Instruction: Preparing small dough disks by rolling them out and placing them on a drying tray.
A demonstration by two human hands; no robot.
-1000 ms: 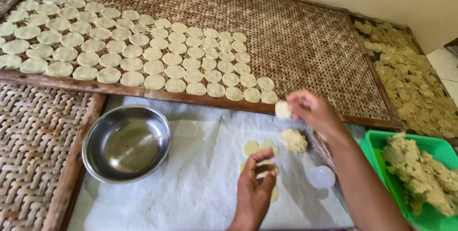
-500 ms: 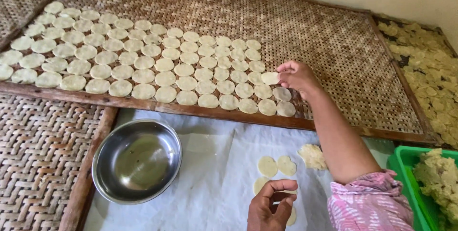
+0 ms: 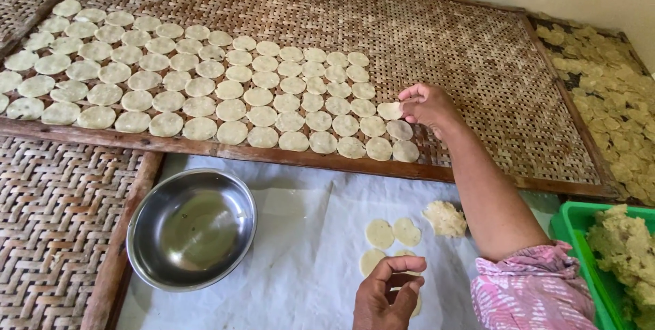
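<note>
My right hand (image 3: 428,106) reaches out over the woven bamboo tray (image 3: 437,37) and pinches a flat pale dough disc (image 3: 389,110) at the right end of the rows. Several rows of round dough discs (image 3: 205,88) cover the tray's left and middle. My left hand (image 3: 387,296) rests low on the white plastic sheet (image 3: 300,234), its fingers curled on a dough disc lying there. Three more flat discs (image 3: 392,233) lie just above that hand, with a rough lump of dough (image 3: 445,218) to their right.
A steel bowl (image 3: 191,229) with a little liquid sits on the sheet's left. A green tub (image 3: 576,224) of dough stands at the lower right. Another woven tray (image 3: 48,214) lies at the lower left, and a tray of irregular dried pieces (image 3: 610,98) at the far right.
My right hand carried a disc from the sheet up to the tray and now sets it at the end of a row. My left hand stayed low on the sheet's discs.
</note>
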